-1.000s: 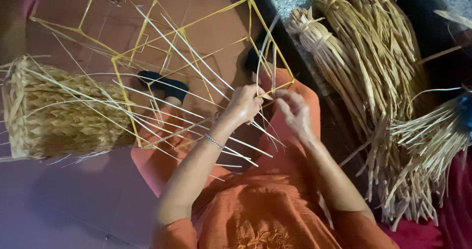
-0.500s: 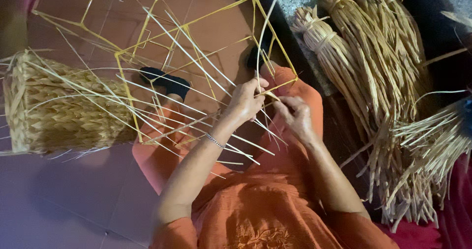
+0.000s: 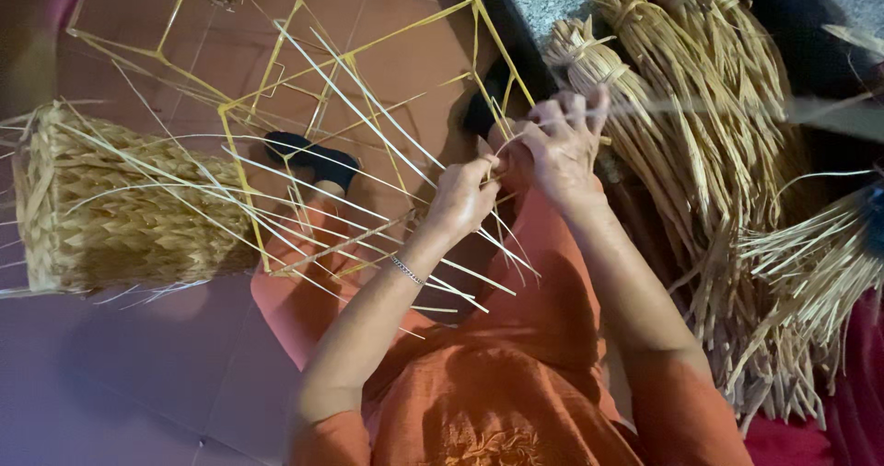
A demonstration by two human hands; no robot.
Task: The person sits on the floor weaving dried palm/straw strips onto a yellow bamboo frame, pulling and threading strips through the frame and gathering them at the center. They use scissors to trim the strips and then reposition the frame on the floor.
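**Weaving on frame: barely begun**

Both hands meet at the near corner of the yellow frame (image 3: pixel 368 134), resting over the person's lap w/ feet under it. Left hand (image 3: pixel 465 199) grip pinched on thin strands (image 3: pixel 368 208); right hand (image 3: pixel 557 148) grip closed on a strand too, fingers curled, pulling it up-right.

Progress, as I read it: frame mostly bare wire, only loose strands fanned across it, no woven wall visible. Nearly all weaving left. Finished basket (image 3: pixel 120 208) lies on its side on the floor (image 3: pixel 138 374) at left, for comparison.

Strands' long axis runs diagonal, upper-left to lower-right; free ends point lower-right. Frame tilted, far corner pointing away. Reed bundles (image 3: pixel 700 125) stacked at right.
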